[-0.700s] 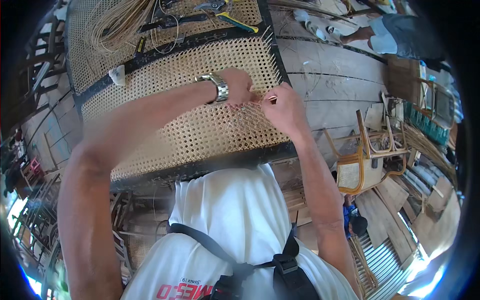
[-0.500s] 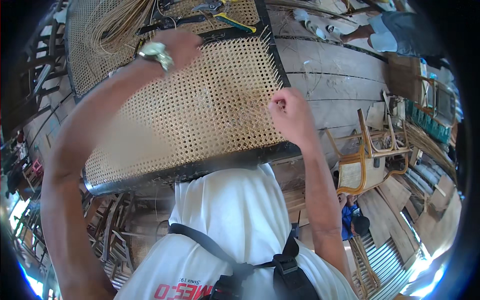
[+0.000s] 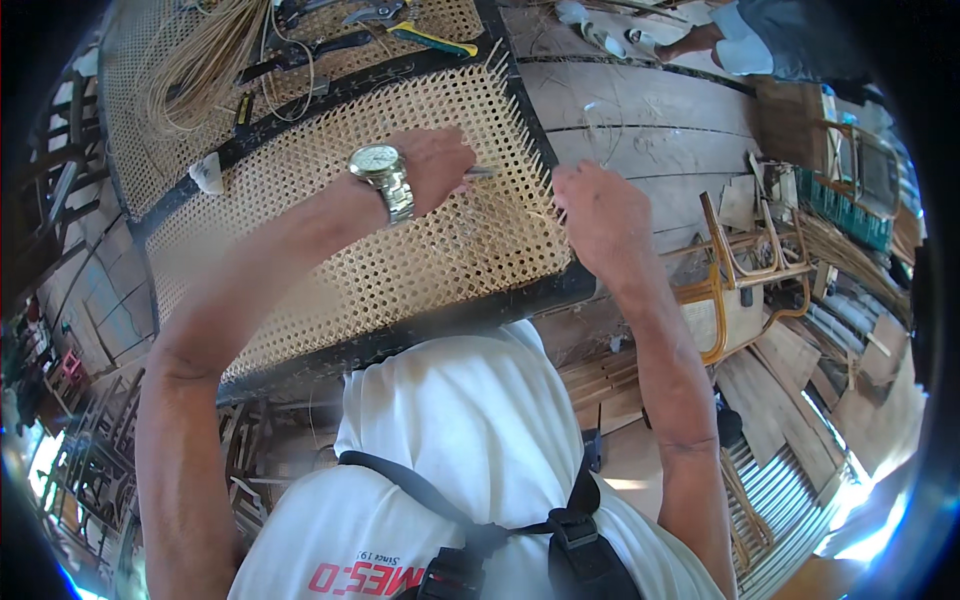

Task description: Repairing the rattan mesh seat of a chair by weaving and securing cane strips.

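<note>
A woven cane panel (image 3: 390,255) in a black frame lies before me, with loose cane ends sticking out along its right edge. My left hand (image 3: 435,168), wearing a metal watch (image 3: 376,160), is over the panel, closed around a thin metal tool (image 3: 482,173). Only the tool's narrow end shows, pointing right; its handle is hidden in the palm. At the right edge of the frame my right hand (image 3: 605,215) is closed, fingertips drawn together beside the cane ends. Whatever those fingers pinch is hidden.
On the far panel lie a coil of cane strands (image 3: 205,60), pruning shears (image 3: 375,13), a yellow-and-green handled tool (image 3: 432,40) and a dark-handled tool (image 3: 340,43). A white lump (image 3: 207,173) rests on the crossbar. Wooden chair frames (image 3: 722,300) stand right; another person (image 3: 760,45) is far right.
My left hand has come from the tools at the far bar, rightward and nearer over the panel, and a thin metal tool now shows in it. The right hand stays by the right edge.
</note>
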{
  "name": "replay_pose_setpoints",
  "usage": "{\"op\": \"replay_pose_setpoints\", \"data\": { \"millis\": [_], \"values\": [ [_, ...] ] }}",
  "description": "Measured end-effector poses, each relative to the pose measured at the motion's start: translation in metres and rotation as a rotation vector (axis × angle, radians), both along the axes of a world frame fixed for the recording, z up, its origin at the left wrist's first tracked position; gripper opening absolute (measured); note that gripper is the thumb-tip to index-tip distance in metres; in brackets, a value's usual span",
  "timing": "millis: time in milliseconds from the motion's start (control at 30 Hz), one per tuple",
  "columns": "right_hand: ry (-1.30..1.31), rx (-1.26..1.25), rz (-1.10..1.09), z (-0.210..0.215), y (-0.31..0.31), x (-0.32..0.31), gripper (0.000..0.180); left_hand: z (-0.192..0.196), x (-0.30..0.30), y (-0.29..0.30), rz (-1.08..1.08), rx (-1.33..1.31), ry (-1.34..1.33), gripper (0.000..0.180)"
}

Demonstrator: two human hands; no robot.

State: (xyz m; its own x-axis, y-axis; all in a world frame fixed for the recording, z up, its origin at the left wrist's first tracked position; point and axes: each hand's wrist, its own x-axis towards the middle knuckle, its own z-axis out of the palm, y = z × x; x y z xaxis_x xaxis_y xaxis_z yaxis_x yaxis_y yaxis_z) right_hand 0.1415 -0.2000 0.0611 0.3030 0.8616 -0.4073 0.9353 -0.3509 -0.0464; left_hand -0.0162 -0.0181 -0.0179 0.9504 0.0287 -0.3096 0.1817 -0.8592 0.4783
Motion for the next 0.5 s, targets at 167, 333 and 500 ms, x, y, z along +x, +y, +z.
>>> {"op": "replay_pose_setpoints", "data": {
  "millis": [167,333,500],
  "values": [
    [0.797,0.358,-0.654,-0.031,-0.006,0.003,0.013,-0.002,-0.001,0.003,0.081,-0.134,-0.009,0.024],
    [1.322,0.743,-1.122,-0.009,0.003,-0.017,0.019,0.001,0.000,0.007,0.130,-0.200,0.011,0.025],
    [1.114,0.410,-1.031,0.000,-0.010,-0.003,0.022,0.023,0.015,0.011,0.120,-0.201,0.222,0.033]
  ]
}}
